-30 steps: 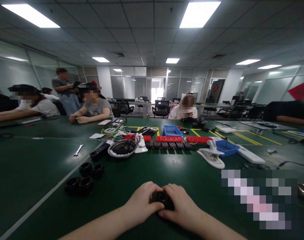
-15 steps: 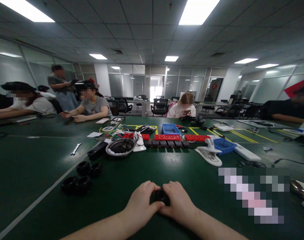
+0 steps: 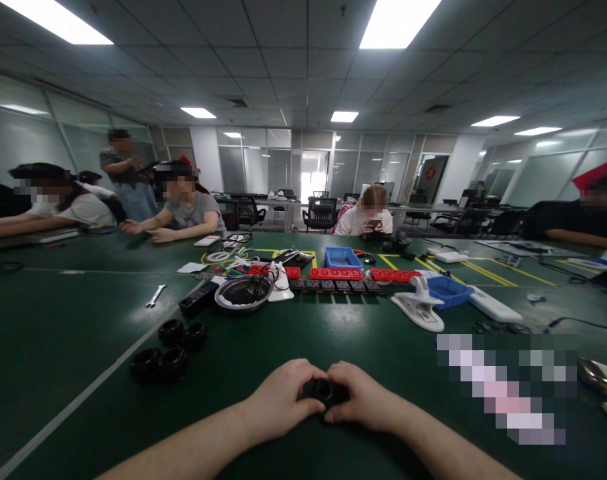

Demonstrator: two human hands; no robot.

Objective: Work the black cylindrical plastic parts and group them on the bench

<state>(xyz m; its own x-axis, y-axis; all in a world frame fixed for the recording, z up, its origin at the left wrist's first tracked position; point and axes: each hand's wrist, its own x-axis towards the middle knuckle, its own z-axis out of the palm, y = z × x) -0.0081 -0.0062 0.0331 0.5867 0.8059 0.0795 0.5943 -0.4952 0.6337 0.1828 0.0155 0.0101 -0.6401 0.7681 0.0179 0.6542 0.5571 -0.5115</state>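
Note:
A small black ring-shaped part (image 3: pixel 324 389) rests on the green table (image 3: pixel 333 333) right in front of me. My left hand (image 3: pixel 278 399) grips its left side with curled fingers. My right hand (image 3: pixel 366 398) closes on its right side, thumb underneath. Most of the part is hidden between the two hands. Several similar black rings (image 3: pixel 167 348) lie in a cluster to the left, well apart from my hands.
Farther back lie a metal bowl (image 3: pixel 243 293), black and red power strips (image 3: pixel 336 281), blue bins (image 3: pixel 449 291), a white clamp (image 3: pixel 419 307) and a wrench (image 3: pixel 156 295). Several people sit around the far and side edges of the table.
My hands stay on the black part and have turned it slightly, so its round opening faces up more. The view shifted a little.

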